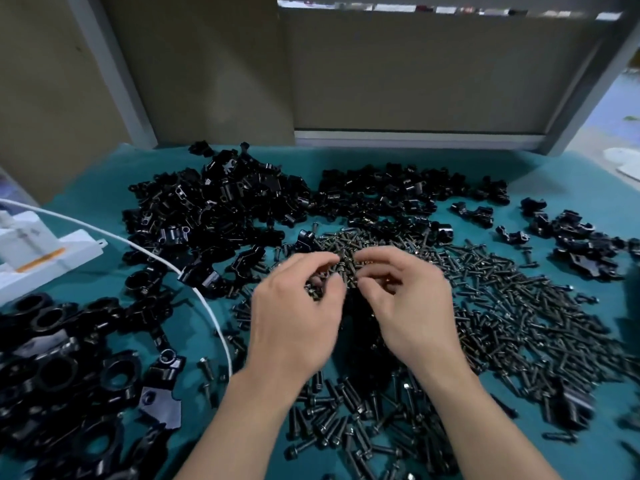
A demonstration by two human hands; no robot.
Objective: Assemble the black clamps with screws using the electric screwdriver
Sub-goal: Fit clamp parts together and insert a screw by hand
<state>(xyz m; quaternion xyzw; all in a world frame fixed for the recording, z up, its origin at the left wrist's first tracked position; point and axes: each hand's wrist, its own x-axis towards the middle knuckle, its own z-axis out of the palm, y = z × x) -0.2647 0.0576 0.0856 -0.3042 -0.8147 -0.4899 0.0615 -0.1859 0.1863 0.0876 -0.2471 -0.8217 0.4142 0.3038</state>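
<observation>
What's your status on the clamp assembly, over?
Left hand holds a few screws; right hand curled over the screw pile, grip blurred. Neither hand on the clamps, no screwdriver in view. White cable runs among the left clamps.

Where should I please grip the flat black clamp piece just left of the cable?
Likely the clamp piece by its narrower end with the round boss, pinched across from above: it lies flat, and bare teal cloth on its right leaves finger room.

Left hand (294, 313) and right hand (408, 306) curl, fingertips close.
</observation>
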